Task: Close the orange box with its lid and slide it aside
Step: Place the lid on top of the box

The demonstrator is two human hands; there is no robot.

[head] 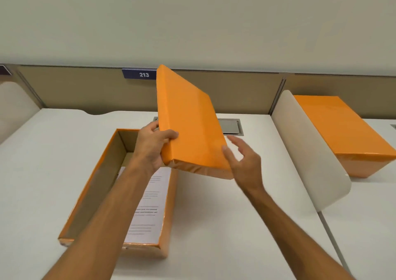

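Your left hand [153, 144] has the lid [188, 121] in its grip, thumb on the orange top face and fingers wrapped behind the near left edge. The lid is in the air, tilted steeply, its far corner pointing toward 12 o'clock at the partition and its near end hanging just above the desk [225, 215]. Your right hand [244, 162] is released, fingers spread, right beside the lid's near right corner at about 3 o'clock of it; whether a fingertip already touches the edge I cannot tell.

The orange box [94, 185] sits open on the desk at about 7 o'clock from the lid, partly hidden by your left forearm. Printed paper [147, 211] lies inside on its floor. So the box is not yet closed and, by my reading, not yet slid anywhere.

What is left looks like most of the job: level the lid, carry it toward 7 o'clock over the opening, line its edges with the box walls, press it down, then push the closed box aside. A second closed orange box [342, 134] rests beyond the white divider [306, 147] at 3 o'clock.
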